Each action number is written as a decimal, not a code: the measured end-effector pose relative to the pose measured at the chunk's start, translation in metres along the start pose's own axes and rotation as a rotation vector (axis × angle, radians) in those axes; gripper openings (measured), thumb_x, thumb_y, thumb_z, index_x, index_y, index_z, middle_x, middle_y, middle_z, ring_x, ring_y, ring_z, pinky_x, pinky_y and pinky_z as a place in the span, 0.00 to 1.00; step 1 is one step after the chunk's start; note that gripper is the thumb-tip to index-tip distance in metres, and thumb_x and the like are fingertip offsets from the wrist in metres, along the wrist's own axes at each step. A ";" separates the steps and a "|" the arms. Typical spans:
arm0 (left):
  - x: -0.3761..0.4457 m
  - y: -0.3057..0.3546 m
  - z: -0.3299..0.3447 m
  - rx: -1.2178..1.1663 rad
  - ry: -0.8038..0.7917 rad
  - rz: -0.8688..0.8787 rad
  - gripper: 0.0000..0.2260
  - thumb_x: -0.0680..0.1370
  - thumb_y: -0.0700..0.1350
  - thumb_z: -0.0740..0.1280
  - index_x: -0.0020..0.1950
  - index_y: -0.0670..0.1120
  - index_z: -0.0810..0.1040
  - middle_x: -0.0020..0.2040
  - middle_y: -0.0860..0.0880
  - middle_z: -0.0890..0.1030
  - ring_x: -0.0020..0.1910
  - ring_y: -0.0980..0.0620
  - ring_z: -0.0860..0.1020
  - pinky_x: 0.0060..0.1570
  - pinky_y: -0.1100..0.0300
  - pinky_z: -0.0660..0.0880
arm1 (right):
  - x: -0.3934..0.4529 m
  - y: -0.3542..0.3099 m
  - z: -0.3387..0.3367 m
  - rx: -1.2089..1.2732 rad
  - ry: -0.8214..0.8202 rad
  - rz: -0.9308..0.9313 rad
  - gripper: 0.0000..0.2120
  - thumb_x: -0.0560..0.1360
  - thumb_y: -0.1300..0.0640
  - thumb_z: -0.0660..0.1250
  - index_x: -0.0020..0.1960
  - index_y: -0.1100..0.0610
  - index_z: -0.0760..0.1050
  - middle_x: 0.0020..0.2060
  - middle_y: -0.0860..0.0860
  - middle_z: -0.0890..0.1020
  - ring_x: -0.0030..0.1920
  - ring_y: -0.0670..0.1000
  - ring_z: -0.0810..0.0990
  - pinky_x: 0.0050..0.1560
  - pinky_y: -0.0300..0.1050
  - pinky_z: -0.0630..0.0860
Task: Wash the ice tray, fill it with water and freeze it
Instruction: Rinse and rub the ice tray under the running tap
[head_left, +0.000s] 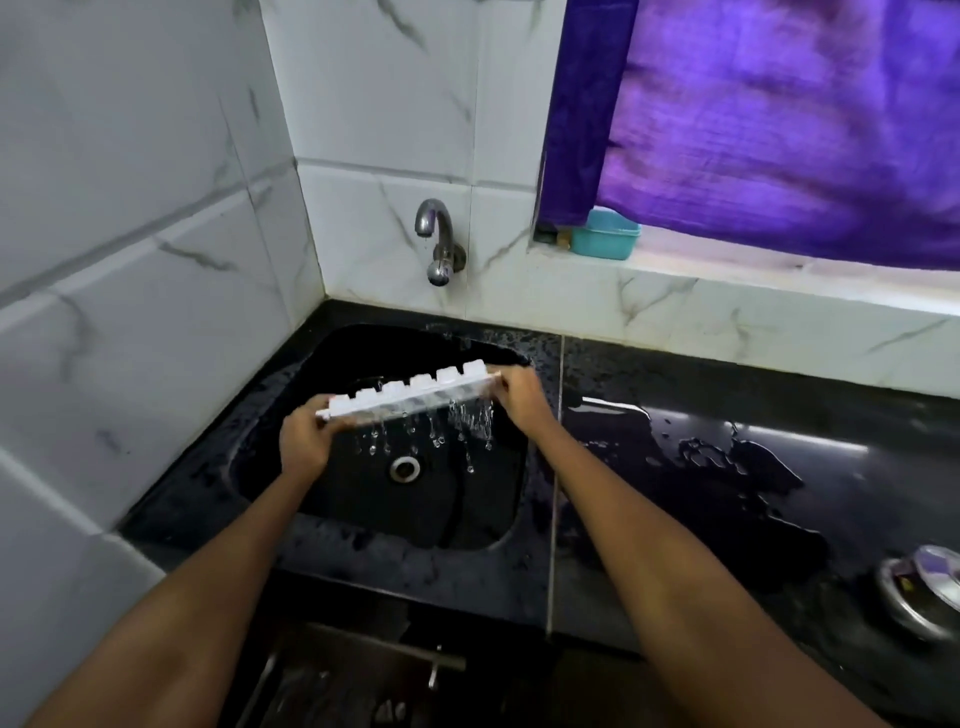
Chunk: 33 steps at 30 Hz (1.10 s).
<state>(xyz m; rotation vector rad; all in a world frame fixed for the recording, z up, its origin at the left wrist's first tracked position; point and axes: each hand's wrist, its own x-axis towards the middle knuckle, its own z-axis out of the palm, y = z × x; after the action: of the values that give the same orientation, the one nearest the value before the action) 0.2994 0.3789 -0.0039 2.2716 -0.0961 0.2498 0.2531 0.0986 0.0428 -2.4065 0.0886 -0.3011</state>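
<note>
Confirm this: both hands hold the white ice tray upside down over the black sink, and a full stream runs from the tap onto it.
Wrong on the tap: the head view shows no stream, just a drip at its spout. The water falls from the ice tray, held upside down by the left hand and right hand over the sink.

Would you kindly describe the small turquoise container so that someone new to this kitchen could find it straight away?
Start at the purple curtain over the window, right of the wall tap. Follow its lower left corner down to the white sill. The turquoise container sits there, half tucked under the curtain's hem; it is the only blue-green thing in view.
</note>
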 end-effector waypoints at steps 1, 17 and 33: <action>-0.007 0.005 -0.003 0.036 0.079 0.008 0.12 0.74 0.37 0.70 0.58 0.38 0.81 0.52 0.37 0.84 0.53 0.39 0.81 0.51 0.51 0.75 | -0.001 -0.006 -0.002 -0.018 0.061 -0.041 0.11 0.79 0.62 0.62 0.52 0.66 0.80 0.48 0.63 0.84 0.46 0.55 0.81 0.47 0.48 0.74; -0.012 0.037 0.039 0.117 0.041 -0.175 0.09 0.78 0.34 0.60 0.55 0.35 0.76 0.51 0.30 0.79 0.51 0.32 0.78 0.48 0.46 0.74 | -0.048 0.038 0.007 -0.065 -0.010 0.232 0.22 0.77 0.67 0.56 0.71 0.59 0.67 0.60 0.63 0.78 0.61 0.60 0.76 0.60 0.50 0.72; -0.069 0.127 0.180 -0.125 -0.681 -0.121 0.16 0.75 0.33 0.67 0.62 0.33 0.75 0.61 0.36 0.79 0.61 0.39 0.77 0.59 0.48 0.73 | -0.171 0.149 -0.083 -0.111 0.182 0.828 0.16 0.76 0.63 0.61 0.62 0.66 0.71 0.58 0.64 0.78 0.60 0.63 0.75 0.58 0.50 0.71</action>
<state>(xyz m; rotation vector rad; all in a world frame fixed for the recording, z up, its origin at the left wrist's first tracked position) 0.2392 0.1581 -0.0389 2.1348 -0.3154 -0.5848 0.0700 -0.0421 -0.0281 -2.2169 1.1639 -0.1201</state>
